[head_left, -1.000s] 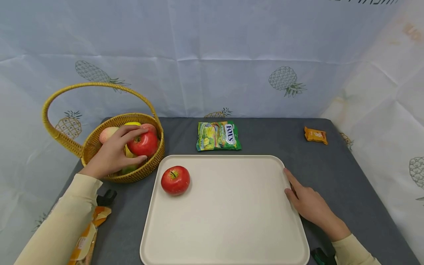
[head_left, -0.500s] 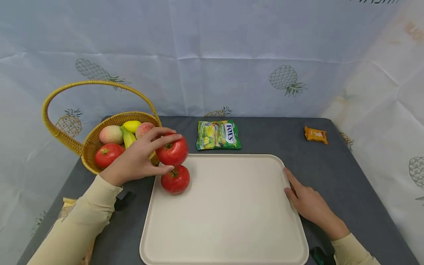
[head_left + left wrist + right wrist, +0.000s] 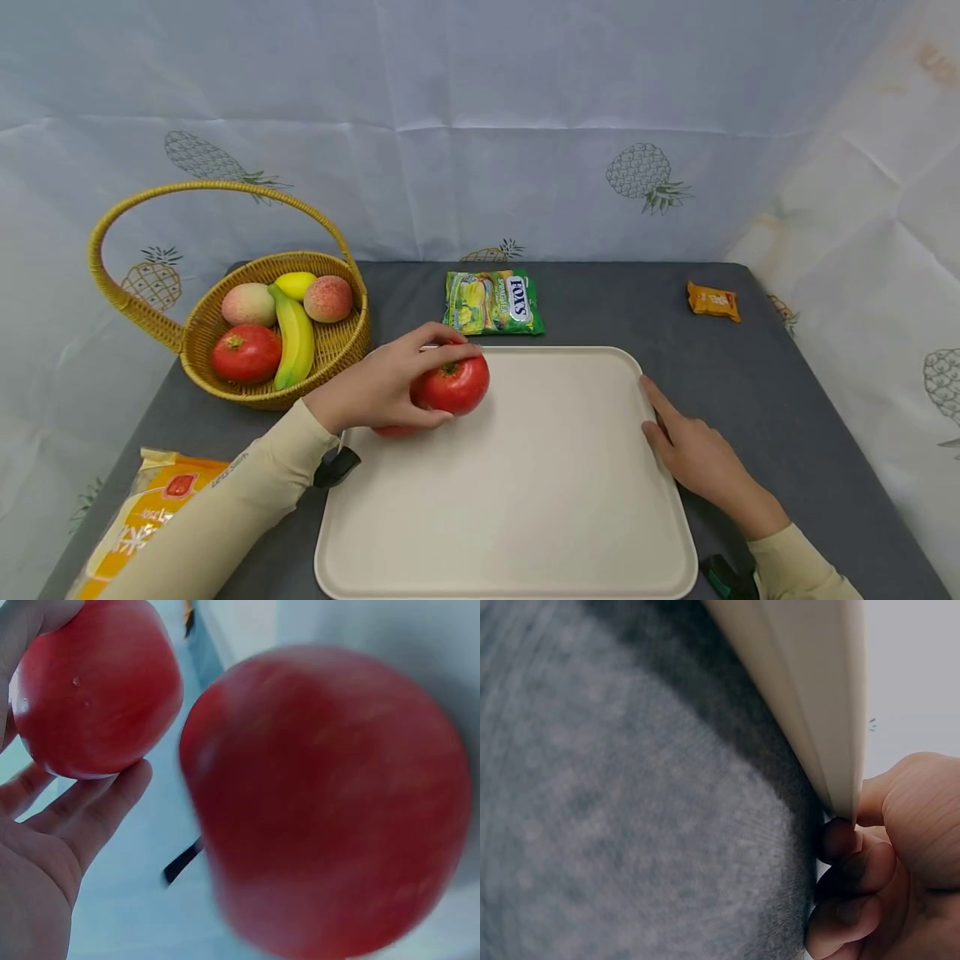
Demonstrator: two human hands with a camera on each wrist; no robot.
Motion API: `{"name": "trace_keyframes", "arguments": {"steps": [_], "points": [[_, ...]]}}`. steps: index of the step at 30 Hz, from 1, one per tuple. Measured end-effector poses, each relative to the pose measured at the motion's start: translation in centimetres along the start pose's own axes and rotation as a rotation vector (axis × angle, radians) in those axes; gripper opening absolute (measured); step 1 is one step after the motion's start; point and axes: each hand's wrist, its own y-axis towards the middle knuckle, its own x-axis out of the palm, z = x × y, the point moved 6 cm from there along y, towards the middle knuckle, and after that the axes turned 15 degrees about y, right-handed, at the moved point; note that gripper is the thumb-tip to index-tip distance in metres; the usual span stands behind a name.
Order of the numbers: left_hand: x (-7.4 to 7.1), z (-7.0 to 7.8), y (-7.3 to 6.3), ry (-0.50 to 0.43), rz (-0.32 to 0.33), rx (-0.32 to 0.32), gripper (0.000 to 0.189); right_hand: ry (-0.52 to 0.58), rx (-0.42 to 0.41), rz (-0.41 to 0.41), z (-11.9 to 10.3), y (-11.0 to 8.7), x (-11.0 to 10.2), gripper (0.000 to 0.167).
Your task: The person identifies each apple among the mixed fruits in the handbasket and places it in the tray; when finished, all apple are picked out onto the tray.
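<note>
My left hand (image 3: pixel 393 379) grips a red apple (image 3: pixel 459 386) above the upper left part of a cream tray (image 3: pixel 510 500), fingers over its far side and thumb at its near side. Beneath that hand, a second red apple (image 3: pixel 393 431) rests on the tray, mostly hidden in the head view. The left wrist view shows this tray apple (image 3: pixel 330 802) large, with its dark stem, beside the held apple (image 3: pixel 101 686). At the tray's right edge my right hand (image 3: pixel 705 462) pinches the rim (image 3: pixel 840 697), its fingers (image 3: pixel 855 870) curled at the underside.
A wicker basket (image 3: pixel 348 346) at left holds a banana (image 3: pixel 294 342), a lemon (image 3: pixel 295 285), two peaches (image 3: pixel 327 298) and a red fruit (image 3: pixel 246 353). A green candy bag (image 3: pixel 493 302), a small orange packet (image 3: pixel 712 302) and an orange-yellow bag (image 3: pixel 142 517) lie around the tray.
My left hand has lifted the apple out of the basket and carried it right, over the tray. The right hand stays at the tray's edge.
</note>
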Motion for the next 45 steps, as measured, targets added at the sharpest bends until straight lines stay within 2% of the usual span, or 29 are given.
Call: {"name": "trace_keyframes", "arguments": {"steps": [8, 16, 26, 32, 38, 45], "points": [[3.1, 0.1, 1.1, -0.04, -0.138, -0.027, 0.074, 0.009, 0.016, -0.008, 0.1, 0.0, 0.0, 0.075], [4.9, 0.2, 1.7, -0.037, -0.221, -0.051, 0.07, 0.009, 0.012, -0.006, 0.1, 0.0, 0.0, 0.074], [6.1, 0.6, 2.3, -0.01, -0.214, 0.004, 0.068, 0.017, 0.016, -0.008, 0.2, 0.0, 0.1, 0.074], [6.1, 0.8, 2.2, 0.007, -0.227, 0.0, 0.07, 0.013, 0.015, -0.004, 0.3, 0.0, 0.0, 0.074], [5.9, 1.0, 2.2, 0.04, -0.206, 0.005, 0.073, 0.008, 0.013, 0.0, 0.3, 0.1, 0.1, 0.074], [6.2, 1.0, 2.1, 0.054, -0.228, -0.014, 0.074, 0.013, 0.019, -0.005, 0.3, -0.1, 0.2, 0.073]]}}
